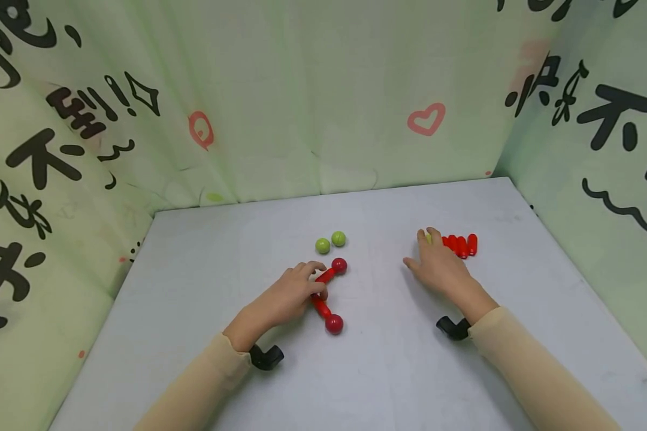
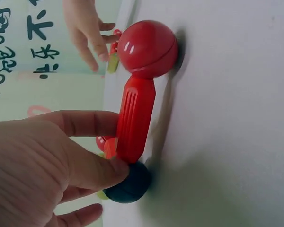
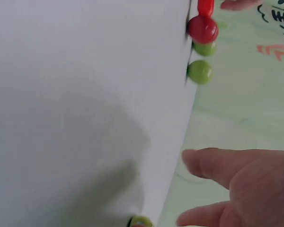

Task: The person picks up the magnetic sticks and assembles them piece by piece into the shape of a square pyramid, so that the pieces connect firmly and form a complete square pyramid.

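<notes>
In the head view my left hand [image 1: 286,297] grips a V-shaped piece: two red rods [image 1: 321,307] with a red ball [image 1: 334,324] at each outer end. The left wrist view shows thumb and finger pinching one ribbed rod [image 2: 135,118] beside a dark blue ball [image 2: 129,184] at the corner, mostly hidden by the hand in the head view. My right hand [image 1: 443,269] reaches over a yellow-green piece [image 1: 429,238], fingers apart and extended; whether they touch it cannot be told. Several loose red rods [image 1: 462,246] lie just right of its fingers.
Two green balls [image 1: 323,245] sit on the white table [image 1: 377,371] behind the V-shaped piece. Pale green curtains [image 1: 313,96] with black writing and red drawings stand along the table's back and sides. Black wrist mounts [image 1: 267,357] hang below both wrists.
</notes>
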Tool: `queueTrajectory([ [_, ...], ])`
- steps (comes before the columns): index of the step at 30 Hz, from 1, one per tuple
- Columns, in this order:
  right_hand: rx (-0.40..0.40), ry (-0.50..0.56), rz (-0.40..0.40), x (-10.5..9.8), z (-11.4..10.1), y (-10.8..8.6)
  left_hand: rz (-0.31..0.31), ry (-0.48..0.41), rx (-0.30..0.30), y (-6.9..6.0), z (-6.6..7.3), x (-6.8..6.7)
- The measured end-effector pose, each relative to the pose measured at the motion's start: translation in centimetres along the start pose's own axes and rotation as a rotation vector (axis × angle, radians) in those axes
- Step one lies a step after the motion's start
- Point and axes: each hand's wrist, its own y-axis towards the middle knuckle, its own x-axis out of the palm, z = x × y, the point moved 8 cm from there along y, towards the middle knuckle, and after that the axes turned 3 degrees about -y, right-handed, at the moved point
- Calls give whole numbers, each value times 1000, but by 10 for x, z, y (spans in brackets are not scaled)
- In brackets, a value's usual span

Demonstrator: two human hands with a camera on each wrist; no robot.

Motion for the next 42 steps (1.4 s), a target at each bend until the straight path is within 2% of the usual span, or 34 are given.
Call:
queueTrajectory([
  [3, 8, -36, -20, 0, 5, 1, 25, 10, -18, -2, -1, -1],
  [6, 5, 7, -8, 2, 7, 2, 43, -19, -61, -5, -3, -3],
  [9, -8, 56, 64, -1, 6, 3, 26, -84, -147, -11, -5, -4],
  [13, -19, 77, 141, -8, 6, 4, -23, -155, -306, -16, -8, -1],
  [17, 17, 72, 118, -7, 10, 6, -45, -177, -421, -17, -10, 4],
  [21, 44, 69, 72, -6, 12, 7, -52, -205, -463, -16, -11, 8],
  [26, 23, 74, 26, -4, 8, 5, -61, -233, -458, -14, -11, 10],
  [32, -36, 83, -19, 6, -4, 1, -97, -239, -390, -7, -16, 10],
  [39, -119, 122, -113, 23, -31, -7, -133, -370, -335, -4, -20, 12],
  [42, -142, 135, -142, 28, -41, -10, -138, -401, -298, -4, -20, 13],
])
